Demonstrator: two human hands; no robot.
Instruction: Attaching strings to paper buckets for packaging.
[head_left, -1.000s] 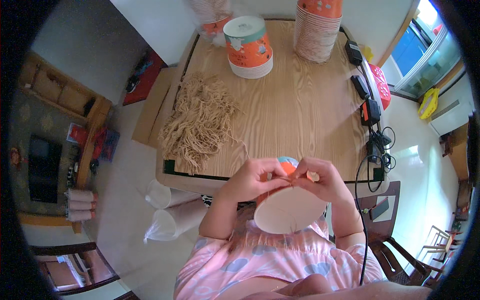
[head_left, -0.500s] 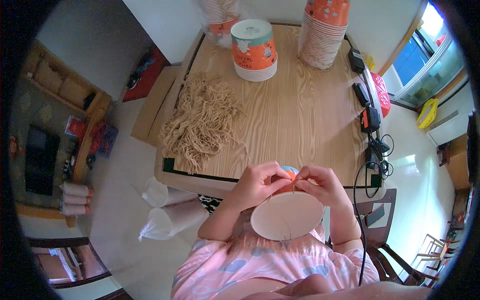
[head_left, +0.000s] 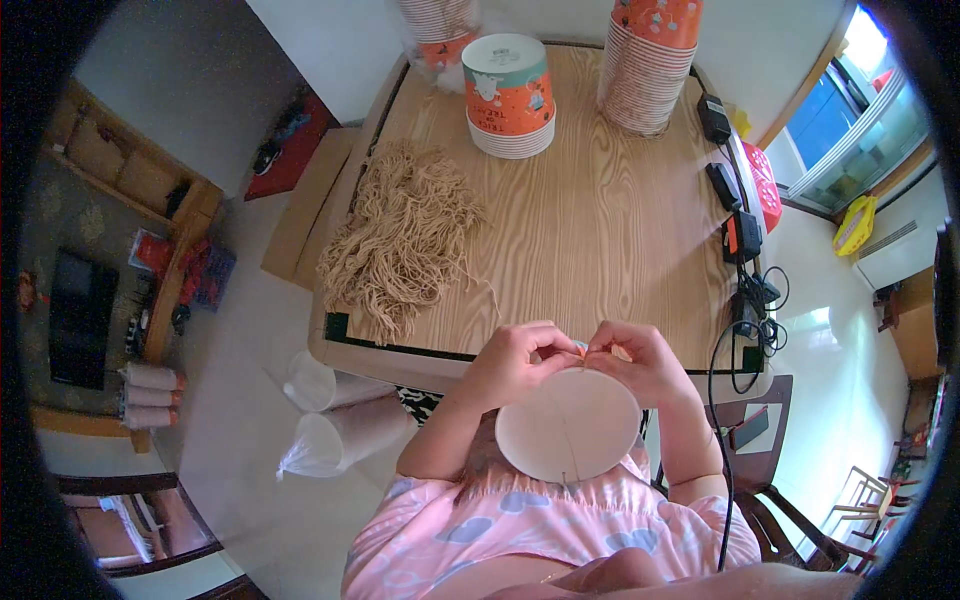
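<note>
A paper bucket (head_left: 568, 425) is tilted toward me at the table's near edge, its white inside and round mouth facing up at me. Across the mouth a thin tan twine (head_left: 566, 420) runs from the far rim to the near rim. My left hand (head_left: 525, 360) pinches the twine at the far rim, fingertips closed. Opposite it, my right hand (head_left: 632, 362) is pinched on the same spot, almost touching the left. The fingers hide the twine's end. A heap of tan twine (head_left: 405, 240) lies on the table's left side.
On the wooden table (head_left: 590, 240) stand an upside-down stack of orange paper buckets (head_left: 508, 100) and a taller stack (head_left: 648, 75) behind. Power adapters (head_left: 740, 238) and tangled black cables line the right edge. Wrapped bucket stacks (head_left: 350, 435) lie on the floor at left.
The bucket has tipped so its mouth faces me more, and its rim has moved slightly up and left. The twine now stretches straighter across the mouth. Both hands stay pinched at the far rim.
</note>
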